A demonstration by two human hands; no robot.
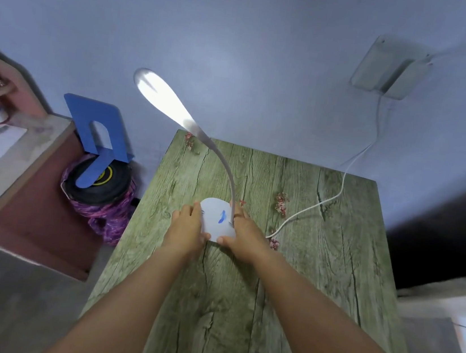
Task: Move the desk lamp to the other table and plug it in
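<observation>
A white desk lamp [217,217] with a round base and a bent gooseneck stands on the green wood-grain table [316,276]. Its long head [162,97] is lit and points up and to the left. My left hand [188,228] grips the left side of the base. On the base's right side, by the neck, my right hand [244,238] holds it too. A white cable [339,190] runs from behind my right hand across the table and up to a white socket box [394,68] on the wall.
To the left stands a second table [21,154] with pens, paper, a bottle and a yellow ring. Between the tables, a blue bookend [99,135] rests on a black round object over a purple bag. Dark floor lies at the right.
</observation>
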